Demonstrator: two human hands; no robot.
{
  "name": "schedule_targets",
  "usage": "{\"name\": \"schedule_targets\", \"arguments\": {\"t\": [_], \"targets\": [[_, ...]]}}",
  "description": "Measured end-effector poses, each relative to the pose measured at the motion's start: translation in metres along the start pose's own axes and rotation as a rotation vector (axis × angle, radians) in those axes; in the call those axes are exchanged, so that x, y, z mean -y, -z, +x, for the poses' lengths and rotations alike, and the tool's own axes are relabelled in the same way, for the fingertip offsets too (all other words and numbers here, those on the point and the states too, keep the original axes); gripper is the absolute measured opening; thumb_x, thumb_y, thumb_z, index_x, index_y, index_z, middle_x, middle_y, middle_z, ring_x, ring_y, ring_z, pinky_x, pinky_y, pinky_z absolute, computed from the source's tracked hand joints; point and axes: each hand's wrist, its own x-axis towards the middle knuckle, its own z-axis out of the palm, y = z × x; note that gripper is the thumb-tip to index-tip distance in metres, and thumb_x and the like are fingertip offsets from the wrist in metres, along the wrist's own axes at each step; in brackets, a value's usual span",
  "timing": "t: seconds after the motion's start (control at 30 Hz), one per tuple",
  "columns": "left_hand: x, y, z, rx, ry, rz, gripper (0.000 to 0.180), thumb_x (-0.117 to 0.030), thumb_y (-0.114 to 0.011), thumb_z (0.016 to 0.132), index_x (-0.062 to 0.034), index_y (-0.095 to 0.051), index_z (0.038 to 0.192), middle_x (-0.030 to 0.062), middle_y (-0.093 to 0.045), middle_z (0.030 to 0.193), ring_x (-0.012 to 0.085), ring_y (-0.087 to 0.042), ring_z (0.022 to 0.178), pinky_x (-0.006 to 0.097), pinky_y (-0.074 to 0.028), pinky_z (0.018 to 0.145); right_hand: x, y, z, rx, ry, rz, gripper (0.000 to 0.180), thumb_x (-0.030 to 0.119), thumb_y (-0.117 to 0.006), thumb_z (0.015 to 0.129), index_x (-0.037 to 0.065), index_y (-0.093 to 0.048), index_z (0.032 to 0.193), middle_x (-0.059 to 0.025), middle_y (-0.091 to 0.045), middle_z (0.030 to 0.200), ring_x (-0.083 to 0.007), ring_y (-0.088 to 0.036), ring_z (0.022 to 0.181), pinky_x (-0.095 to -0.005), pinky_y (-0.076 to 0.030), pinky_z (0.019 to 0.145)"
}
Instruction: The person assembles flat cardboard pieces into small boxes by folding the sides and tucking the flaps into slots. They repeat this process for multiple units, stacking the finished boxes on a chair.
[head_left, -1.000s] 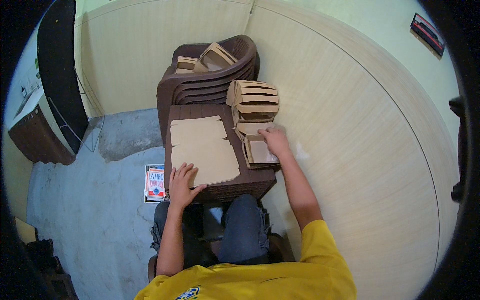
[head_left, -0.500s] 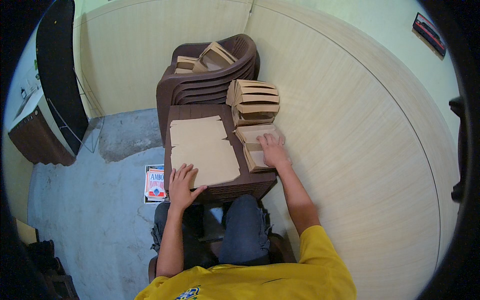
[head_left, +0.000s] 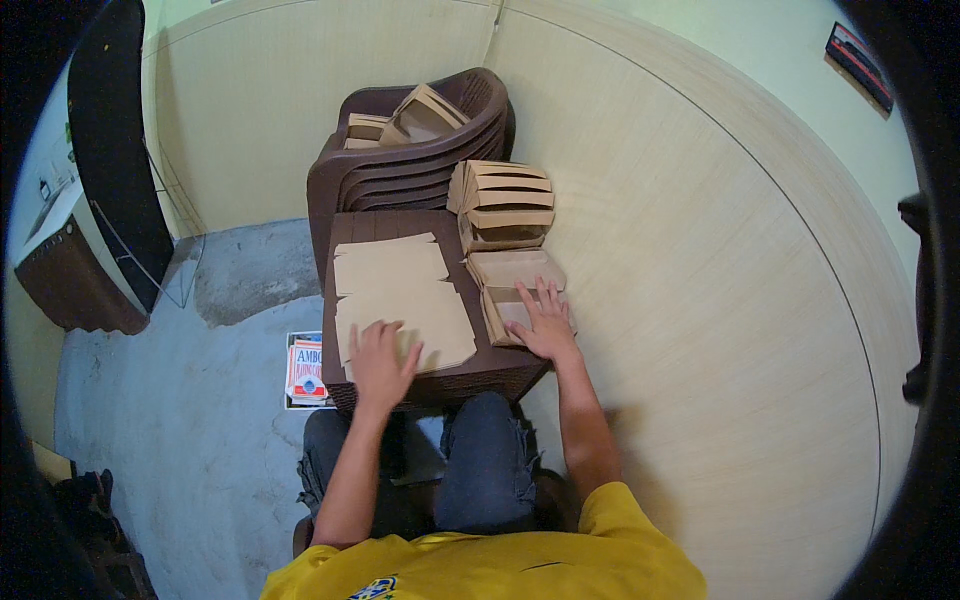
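Observation:
On the brown table (head_left: pixel 455 365) lies a flat cardboard box blank (head_left: pixel 405 290) with slits cut in its edges. My left hand (head_left: pixel 382 362) is over the blank's near left part, fingers apart, holding nothing. Whether it touches the card cannot be made out. At the table's right side sits a folded cardboard box (head_left: pixel 500 268) with its lid laid back. My right hand (head_left: pixel 545 325) is over the near part of that box, fingers spread and nothing gripped. Just beyond it is a pile of folded boxes (head_left: pixel 508 205), nested into one another.
Stacked brown plastic chairs (head_left: pixel 410 180) stand behind the table, with more folded boxes (head_left: pixel 425 115) on the top seat. A pale panelled wall (head_left: pixel 720 300) runs along the right. A white carton of printed packs (head_left: pixel 305 370) is on the floor at the table's left.
My left hand has shifted right and farther onto the blank. My right hand has drawn back slightly toward me, its fingers now more spread. The boxes look unmoved.

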Motion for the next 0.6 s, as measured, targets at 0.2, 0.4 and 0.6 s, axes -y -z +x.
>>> {"name": "schedule_targets", "arguments": {"t": [0.2,0.4,0.6], "targets": [[-0.080,-0.053,0.039,0.097,0.003,0.145,0.069,-0.055,-0.066,0.099,-0.0007,-0.065,0.142,0.0237,-0.066,0.141,0.0395,-0.055,0.142,0.062,-0.026,0.128,0.000,0.004,-0.005,-0.282,0.068,0.177,0.070,0.053,-0.066,0.101,0.021,-0.050,0.161,-0.0222,-0.042,0.164,-0.0474,-0.038,0.152,-0.0601,-0.037,0.121],[-0.072,-0.117,0.077,0.075,0.063,-0.575,0.056,-0.033,-0.070,0.100,-0.0002,-0.059,0.144,0.0234,-0.069,0.138,0.0377,-0.066,0.127,0.045,-0.051,0.110,0.018,0.002,-0.034,-0.265,0.244,0.326,0.042,0.046,-0.061,0.106,0.010,-0.076,0.123,-0.0168,-0.070,0.125,-0.0390,-0.066,0.117,-0.0511,-0.053,0.100],[-0.069,-0.136,0.075,0.163,0.179,-0.736,0.045,-0.025,-0.072,0.101,-0.0030,-0.061,0.138,0.0142,-0.078,0.121,0.0278,-0.075,0.107,0.040,-0.057,0.096,0.028,0.012,-0.058,-0.152,0.175,0.216,0.041,0.043,-0.064,0.106,0.006,-0.078,0.116,-0.0153,-0.070,0.125,-0.0376,-0.066,0.119,-0.0487,-0.054,0.100]]}}
